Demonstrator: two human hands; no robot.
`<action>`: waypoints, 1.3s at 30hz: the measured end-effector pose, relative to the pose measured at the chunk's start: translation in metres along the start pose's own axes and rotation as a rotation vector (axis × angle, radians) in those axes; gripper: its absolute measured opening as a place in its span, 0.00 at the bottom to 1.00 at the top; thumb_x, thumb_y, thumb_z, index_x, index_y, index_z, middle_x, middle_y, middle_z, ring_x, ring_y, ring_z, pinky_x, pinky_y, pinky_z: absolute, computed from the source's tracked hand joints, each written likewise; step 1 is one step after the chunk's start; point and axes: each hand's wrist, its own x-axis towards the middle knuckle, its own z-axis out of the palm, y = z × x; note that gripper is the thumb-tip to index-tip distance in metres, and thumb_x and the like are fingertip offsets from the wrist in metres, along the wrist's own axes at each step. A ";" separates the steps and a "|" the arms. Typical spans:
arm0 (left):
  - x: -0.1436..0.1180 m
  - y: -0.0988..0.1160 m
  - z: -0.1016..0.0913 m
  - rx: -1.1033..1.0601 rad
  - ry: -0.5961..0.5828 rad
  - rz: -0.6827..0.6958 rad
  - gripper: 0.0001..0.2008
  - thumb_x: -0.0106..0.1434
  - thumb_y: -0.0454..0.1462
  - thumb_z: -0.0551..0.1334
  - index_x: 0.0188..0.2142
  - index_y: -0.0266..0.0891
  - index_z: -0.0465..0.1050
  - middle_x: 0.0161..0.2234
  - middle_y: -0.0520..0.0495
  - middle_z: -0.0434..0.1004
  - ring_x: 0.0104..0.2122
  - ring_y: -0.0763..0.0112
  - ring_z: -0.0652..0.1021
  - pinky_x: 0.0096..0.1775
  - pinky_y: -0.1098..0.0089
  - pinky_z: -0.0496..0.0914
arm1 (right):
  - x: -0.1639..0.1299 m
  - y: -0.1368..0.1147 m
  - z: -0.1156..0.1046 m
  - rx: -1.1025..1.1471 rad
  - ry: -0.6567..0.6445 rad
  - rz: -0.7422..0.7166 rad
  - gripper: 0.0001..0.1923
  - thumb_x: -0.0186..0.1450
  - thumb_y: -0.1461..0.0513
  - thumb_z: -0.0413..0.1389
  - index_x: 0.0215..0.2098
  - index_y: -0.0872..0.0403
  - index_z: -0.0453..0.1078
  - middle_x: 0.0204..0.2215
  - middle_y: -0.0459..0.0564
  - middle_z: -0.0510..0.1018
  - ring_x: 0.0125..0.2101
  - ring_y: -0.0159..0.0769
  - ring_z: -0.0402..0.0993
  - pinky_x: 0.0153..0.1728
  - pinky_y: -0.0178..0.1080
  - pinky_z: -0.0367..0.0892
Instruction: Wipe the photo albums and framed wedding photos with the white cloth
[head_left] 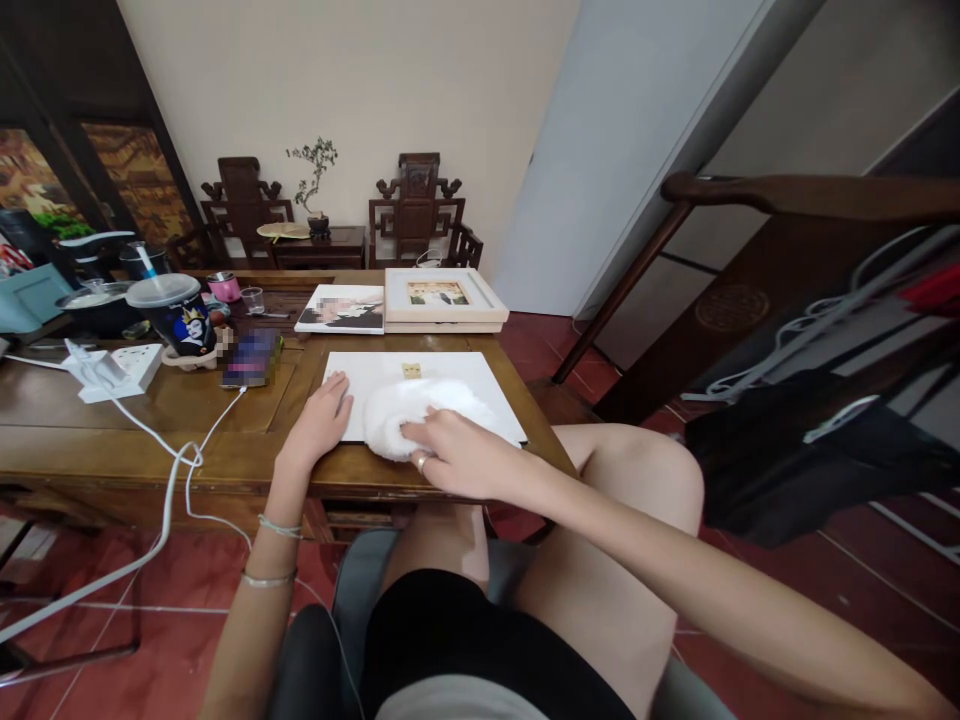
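Observation:
A flat white panel [480, 372] with a small gold-coloured label [412, 370] lies on the wooden table near its front edge. My left hand [324, 412] rests on the panel's left edge, fingers stretched out and holding nothing. On the front part of the panel is a fluffy white cloth [386, 415]. My right hand [457, 450], with a ring on one finger, grips the cloth from the right and presses it down. The tips of some right fingers are sunk in the cloth and hidden. Part of the panel is covered by the cloth.
Behind the panel lie a photo-covered board [341, 308] and a framed picture in a box [487, 298]. To the left are a lidded cup [184, 315], a phone [251, 358], a white power strip [124, 372] and trailing white cables [172, 500]. A wooden chair [739, 290] stands at right.

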 end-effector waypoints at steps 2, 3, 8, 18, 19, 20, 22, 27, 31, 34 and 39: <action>0.000 0.000 0.000 0.004 -0.004 0.001 0.23 0.69 0.38 0.49 0.58 0.30 0.67 0.63 0.33 0.65 0.65 0.57 0.64 0.65 0.53 0.57 | 0.018 0.012 0.001 0.012 0.026 0.052 0.10 0.65 0.65 0.48 0.37 0.57 0.72 0.28 0.53 0.73 0.29 0.39 0.67 0.31 0.37 0.55; 0.000 0.000 -0.001 0.006 -0.008 -0.001 0.23 0.69 0.38 0.48 0.58 0.30 0.67 0.63 0.33 0.65 0.65 0.57 0.64 0.65 0.54 0.57 | 0.030 0.018 0.002 0.014 0.036 0.075 0.10 0.65 0.65 0.48 0.37 0.58 0.72 0.28 0.54 0.74 0.29 0.39 0.67 0.31 0.37 0.55; 0.000 0.002 -0.003 0.016 -0.020 -0.017 0.24 0.69 0.38 0.48 0.59 0.28 0.66 0.63 0.32 0.64 0.65 0.57 0.64 0.65 0.54 0.56 | 0.092 0.049 0.000 -0.012 0.080 0.128 0.11 0.66 0.66 0.47 0.37 0.59 0.72 0.31 0.56 0.77 0.30 0.39 0.69 0.31 0.37 0.55; 0.000 -0.001 0.000 0.005 0.004 0.005 0.23 0.68 0.36 0.46 0.58 0.29 0.68 0.62 0.33 0.66 0.64 0.57 0.65 0.65 0.53 0.57 | 0.074 0.017 0.006 -0.137 0.043 0.060 0.14 0.67 0.67 0.46 0.44 0.61 0.72 0.36 0.62 0.78 0.36 0.44 0.72 0.37 0.40 0.59; 0.000 -0.001 0.000 0.011 0.004 0.005 0.23 0.68 0.36 0.46 0.57 0.28 0.68 0.62 0.32 0.66 0.64 0.57 0.65 0.65 0.53 0.57 | 0.061 0.010 0.005 -0.141 0.029 0.033 0.14 0.67 0.67 0.46 0.44 0.61 0.72 0.36 0.62 0.78 0.37 0.45 0.71 0.37 0.40 0.59; 0.001 0.000 0.001 0.017 0.003 0.003 0.23 0.68 0.35 0.46 0.57 0.28 0.68 0.62 0.32 0.66 0.64 0.57 0.65 0.65 0.54 0.57 | 0.048 0.003 0.003 -0.139 0.013 0.008 0.14 0.67 0.67 0.46 0.44 0.61 0.72 0.36 0.61 0.78 0.38 0.45 0.71 0.37 0.40 0.59; 0.001 0.000 0.001 0.025 -0.001 -0.004 0.24 0.68 0.35 0.46 0.57 0.26 0.68 0.62 0.30 0.66 0.64 0.57 0.65 0.65 0.55 0.57 | 0.027 -0.008 -0.001 -0.116 -0.025 -0.034 0.13 0.67 0.66 0.47 0.43 0.61 0.72 0.35 0.60 0.77 0.37 0.44 0.71 0.37 0.40 0.59; 0.000 0.000 0.000 0.016 0.005 -0.008 0.23 0.67 0.35 0.47 0.57 0.30 0.68 0.62 0.34 0.66 0.64 0.57 0.65 0.65 0.53 0.57 | 0.015 -0.007 -0.003 -0.012 -0.052 -0.060 0.11 0.67 0.65 0.47 0.39 0.58 0.71 0.30 0.54 0.76 0.32 0.40 0.70 0.34 0.37 0.58; 0.000 -0.002 0.000 -0.003 0.006 0.007 0.23 0.68 0.36 0.46 0.57 0.31 0.69 0.62 0.35 0.67 0.64 0.58 0.65 0.65 0.54 0.57 | 0.050 0.017 0.003 0.026 0.016 0.014 0.11 0.66 0.66 0.47 0.38 0.58 0.71 0.31 0.55 0.78 0.30 0.40 0.70 0.31 0.37 0.58; 0.000 0.001 -0.002 -0.051 0.034 -0.002 0.23 0.69 0.38 0.46 0.56 0.33 0.70 0.61 0.36 0.69 0.63 0.59 0.67 0.65 0.54 0.57 | 0.084 0.033 0.006 0.022 0.070 0.092 0.12 0.67 0.66 0.46 0.39 0.58 0.71 0.34 0.59 0.79 0.33 0.42 0.73 0.33 0.37 0.60; 0.001 0.012 -0.012 -0.189 0.192 -0.042 0.26 0.72 0.44 0.44 0.57 0.32 0.69 0.60 0.36 0.70 0.61 0.59 0.70 0.64 0.56 0.59 | 0.118 0.028 0.014 -0.052 0.127 0.152 0.15 0.66 0.66 0.45 0.44 0.61 0.72 0.41 0.63 0.79 0.42 0.47 0.73 0.46 0.44 0.61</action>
